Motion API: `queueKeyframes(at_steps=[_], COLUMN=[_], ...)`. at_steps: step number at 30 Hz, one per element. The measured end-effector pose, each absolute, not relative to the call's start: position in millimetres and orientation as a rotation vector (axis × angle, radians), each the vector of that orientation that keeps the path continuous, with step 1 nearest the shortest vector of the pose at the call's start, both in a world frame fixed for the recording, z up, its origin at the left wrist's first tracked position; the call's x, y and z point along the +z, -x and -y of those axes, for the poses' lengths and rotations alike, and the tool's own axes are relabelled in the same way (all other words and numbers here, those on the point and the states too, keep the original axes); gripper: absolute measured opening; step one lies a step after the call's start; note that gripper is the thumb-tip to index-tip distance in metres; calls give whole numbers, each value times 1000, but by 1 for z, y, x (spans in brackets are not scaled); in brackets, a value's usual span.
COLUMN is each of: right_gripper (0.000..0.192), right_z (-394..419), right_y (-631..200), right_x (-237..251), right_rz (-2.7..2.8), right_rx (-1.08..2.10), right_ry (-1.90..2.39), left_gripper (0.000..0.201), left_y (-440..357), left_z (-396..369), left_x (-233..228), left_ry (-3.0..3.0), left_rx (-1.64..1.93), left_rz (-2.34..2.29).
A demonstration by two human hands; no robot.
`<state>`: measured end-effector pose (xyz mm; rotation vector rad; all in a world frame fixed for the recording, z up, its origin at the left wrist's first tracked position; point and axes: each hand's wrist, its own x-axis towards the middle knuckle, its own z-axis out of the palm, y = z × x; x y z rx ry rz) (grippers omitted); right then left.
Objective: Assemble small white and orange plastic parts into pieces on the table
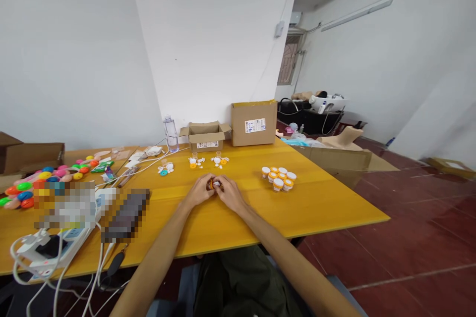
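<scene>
My left hand (201, 191) and my right hand (229, 194) meet over the middle of the table. Both sets of fingers are closed around a small round orange-and-white lid (216, 184); the fingers hide whatever is under it. Beyond my hands lie two small groups of parts: white pieces with an orange ring (193, 165), and more white pieces with another orange ring (223, 162). A small clear cup stands behind each group. To the right, several small clear jars (278, 184) with orange and white lids stand close together.
White pieces with a teal ring (164, 172) lie at left. An open carton (206, 137), a larger closed box (254, 126) and a clear bottle (171, 133) stand at the back. A power strip (70, 252), cables, a blurred phone (126, 215) and colourful balls (48, 176) occupy the left.
</scene>
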<state>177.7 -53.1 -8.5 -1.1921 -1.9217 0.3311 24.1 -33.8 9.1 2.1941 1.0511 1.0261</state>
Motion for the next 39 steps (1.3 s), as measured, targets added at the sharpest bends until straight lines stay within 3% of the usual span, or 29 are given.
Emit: queueKeyframes(at_steps=[14, 23, 39], right_gripper=[13, 11, 9], right_z=[47, 44, 42], right_y=[-179, -181, -179], right_x=[-14, -18, -21], right_rz=[1784, 1732, 1714], right_rx=[452, 492, 549], right_ry=[1118, 1046, 1034], left_gripper=[15, 24, 28], left_y=[-26, -23, -8], left_z=[34, 28, -13], left_x=[11, 5, -45], left_ry=[-2176, -2113, -1989], left_rx=[905, 888, 892], left_rz=[-1073, -1028, -919])
